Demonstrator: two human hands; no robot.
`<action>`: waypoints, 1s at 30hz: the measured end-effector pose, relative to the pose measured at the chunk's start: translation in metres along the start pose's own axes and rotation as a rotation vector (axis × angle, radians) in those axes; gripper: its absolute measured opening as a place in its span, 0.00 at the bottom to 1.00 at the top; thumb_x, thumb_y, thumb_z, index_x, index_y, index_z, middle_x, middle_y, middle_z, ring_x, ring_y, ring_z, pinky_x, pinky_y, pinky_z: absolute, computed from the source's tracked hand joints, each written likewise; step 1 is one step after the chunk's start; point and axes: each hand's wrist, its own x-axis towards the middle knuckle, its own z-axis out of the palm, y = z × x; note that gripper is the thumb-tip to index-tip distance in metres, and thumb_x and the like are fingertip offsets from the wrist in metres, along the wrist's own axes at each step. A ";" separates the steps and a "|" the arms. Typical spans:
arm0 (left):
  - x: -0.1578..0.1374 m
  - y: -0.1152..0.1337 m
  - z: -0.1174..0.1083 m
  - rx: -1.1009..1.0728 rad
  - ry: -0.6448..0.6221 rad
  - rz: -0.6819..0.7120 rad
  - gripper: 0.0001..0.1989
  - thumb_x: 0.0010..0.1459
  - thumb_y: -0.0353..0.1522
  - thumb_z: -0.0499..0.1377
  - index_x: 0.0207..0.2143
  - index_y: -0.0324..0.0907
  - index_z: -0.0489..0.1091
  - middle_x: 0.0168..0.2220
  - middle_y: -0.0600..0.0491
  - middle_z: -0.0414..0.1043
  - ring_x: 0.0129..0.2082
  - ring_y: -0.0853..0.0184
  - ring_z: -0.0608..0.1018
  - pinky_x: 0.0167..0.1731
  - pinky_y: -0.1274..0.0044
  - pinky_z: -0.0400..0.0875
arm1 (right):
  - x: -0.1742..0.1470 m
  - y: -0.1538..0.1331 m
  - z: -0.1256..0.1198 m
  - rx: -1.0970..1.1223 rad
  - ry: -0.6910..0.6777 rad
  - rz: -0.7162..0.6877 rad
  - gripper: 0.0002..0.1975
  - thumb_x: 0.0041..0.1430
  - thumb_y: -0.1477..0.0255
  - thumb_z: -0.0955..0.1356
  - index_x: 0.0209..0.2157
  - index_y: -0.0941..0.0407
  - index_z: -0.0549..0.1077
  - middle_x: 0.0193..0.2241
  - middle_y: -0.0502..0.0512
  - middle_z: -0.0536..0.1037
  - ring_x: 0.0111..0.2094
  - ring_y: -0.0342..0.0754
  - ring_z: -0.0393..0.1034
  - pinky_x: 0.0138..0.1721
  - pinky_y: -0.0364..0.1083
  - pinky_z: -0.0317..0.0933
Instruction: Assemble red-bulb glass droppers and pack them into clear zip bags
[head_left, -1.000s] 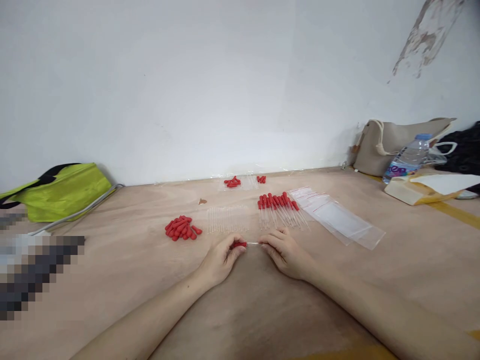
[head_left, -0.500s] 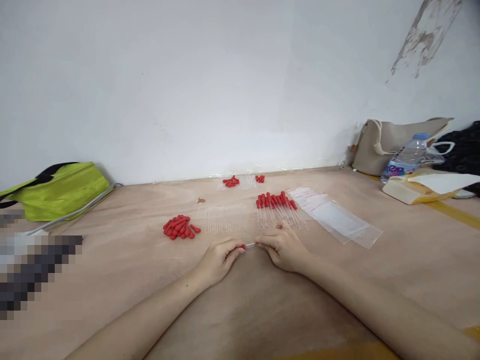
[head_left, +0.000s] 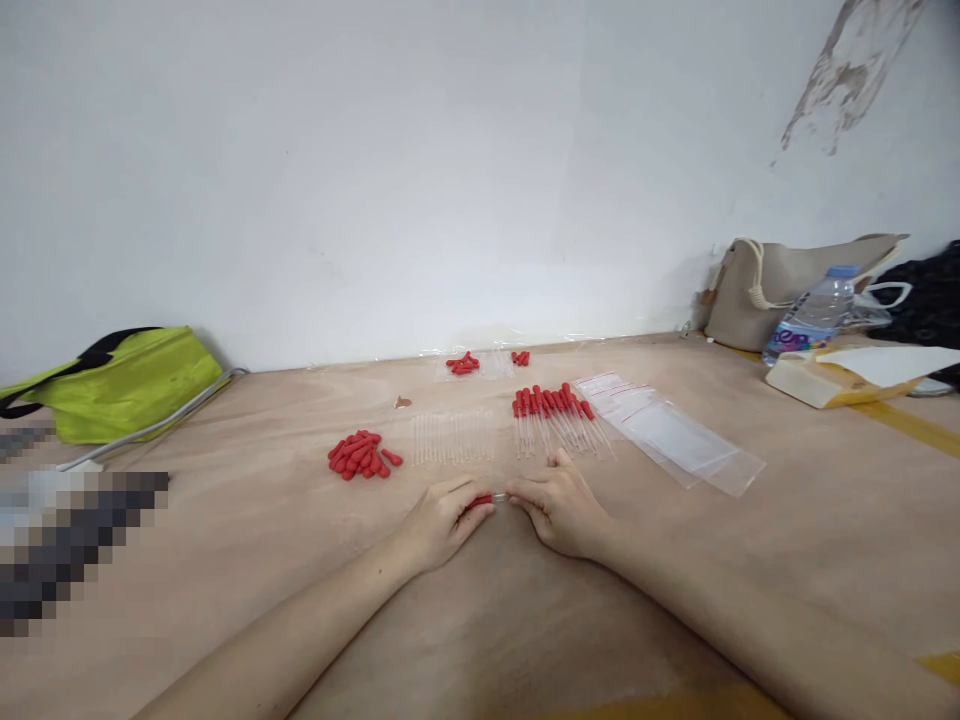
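Note:
My left hand point(head_left: 446, 518) pinches a red rubber dropper bulb point(head_left: 481, 500) near the middle of the table. A clear glass dropper tube point(head_left: 500, 497) meets the bulb's right end, and my right hand point(head_left: 559, 505) has its fingers closed on that tube. Left of my hands lies a pile of loose red bulbs point(head_left: 361, 455). Just beyond them, clear tubes point(head_left: 452, 438) lie side by side in a row. Past my right hand, several droppers with red bulbs fitted point(head_left: 553, 405) lie with their tips toward me.
Clear zip bags point(head_left: 667, 435) overlap to the right. Small groups of red bulbs point(head_left: 463, 364) lie near the wall. A yellow-green bag point(head_left: 135, 385) and grey cable are at left. A water bottle point(head_left: 814, 315), beige handbag point(head_left: 795, 270) and paper packet point(head_left: 810, 380) stand at right.
My hands have drawn slightly closer together. More of the red bulb shows at my left fingertips, and less bare tube shows between the hands.

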 end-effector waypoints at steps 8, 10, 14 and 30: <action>0.004 -0.004 0.002 -0.017 0.069 -0.027 0.09 0.60 0.32 0.49 0.37 0.41 0.68 0.32 0.51 0.69 0.32 0.68 0.71 0.34 0.77 0.65 | 0.008 -0.002 -0.004 -0.159 0.011 -0.031 0.09 0.54 0.77 0.61 0.33 0.55 0.72 0.29 0.52 0.73 0.33 0.44 0.60 0.34 0.46 0.41; 0.005 -0.005 0.002 -0.023 0.097 -0.043 0.08 0.59 0.32 0.51 0.38 0.41 0.68 0.33 0.52 0.70 0.34 0.68 0.71 0.35 0.77 0.66 | 0.009 -0.003 -0.009 -0.242 0.020 -0.051 0.08 0.54 0.76 0.62 0.32 0.55 0.72 0.30 0.53 0.72 0.34 0.46 0.58 0.35 0.47 0.41; 0.002 -0.009 0.000 -0.006 0.129 -0.134 0.16 0.56 0.32 0.54 0.47 0.42 0.62 0.33 0.53 0.68 0.29 0.70 0.70 0.33 0.77 0.66 | 0.006 0.000 -0.015 -0.318 0.042 0.008 0.09 0.55 0.74 0.61 0.30 0.56 0.73 0.29 0.54 0.72 0.34 0.46 0.59 0.34 0.47 0.42; 0.003 -0.012 -0.002 -0.016 0.041 -0.128 0.06 0.56 0.30 0.53 0.35 0.40 0.68 0.30 0.53 0.65 0.27 0.71 0.68 0.29 0.78 0.63 | 0.049 0.069 -0.018 -0.183 0.105 1.048 0.12 0.52 0.67 0.60 0.31 0.53 0.73 0.30 0.56 0.76 0.35 0.53 0.68 0.40 0.52 0.47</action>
